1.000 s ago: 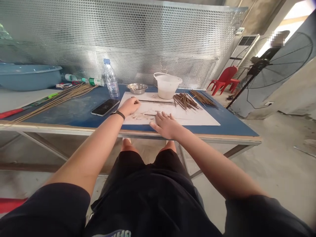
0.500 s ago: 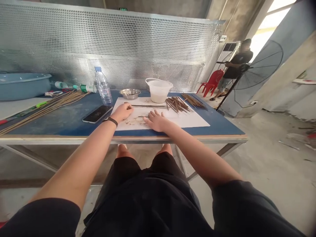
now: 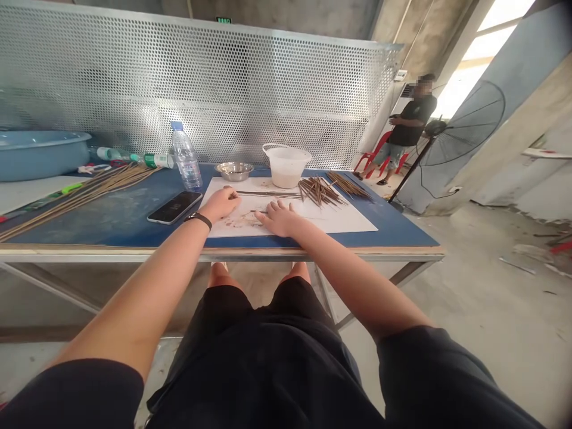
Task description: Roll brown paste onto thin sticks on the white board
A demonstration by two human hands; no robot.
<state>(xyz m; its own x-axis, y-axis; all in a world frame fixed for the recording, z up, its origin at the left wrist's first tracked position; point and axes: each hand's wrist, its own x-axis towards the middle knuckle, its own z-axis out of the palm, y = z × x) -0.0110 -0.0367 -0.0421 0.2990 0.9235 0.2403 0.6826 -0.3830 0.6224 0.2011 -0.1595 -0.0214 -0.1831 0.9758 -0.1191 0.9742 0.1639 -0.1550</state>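
Note:
On the white board (image 3: 357, 223), my right hand (image 3: 280, 219) lies palm down with its fingers spread flat. A short dark stretch of a thin stick (image 3: 255, 211) shows at its fingertips, and the rest is hidden under the hand. My left hand (image 3: 221, 204) rests at the board's left side, fingers curled in and closed; what they pinch, if anything, is hidden. Long thin brown sticks (image 3: 268, 193) run rightward from beside its fingertips. Brown smears and crumbs mark the board between the hands.
Behind the hands stand a metal bowl (image 3: 235, 171) and a white bucket (image 3: 287, 165). Piles of short brown sticks (image 3: 322, 192) lie at right. To the left are a phone (image 3: 174, 207), a water bottle (image 3: 186, 156), long rods (image 3: 98, 187) and a blue basin (image 3: 42, 156). A person (image 3: 409, 119) stands beyond.
My right hand has shifted very slightly left across the board, while my left hand keeps its place. The person in the background has moved left and stands more upright.

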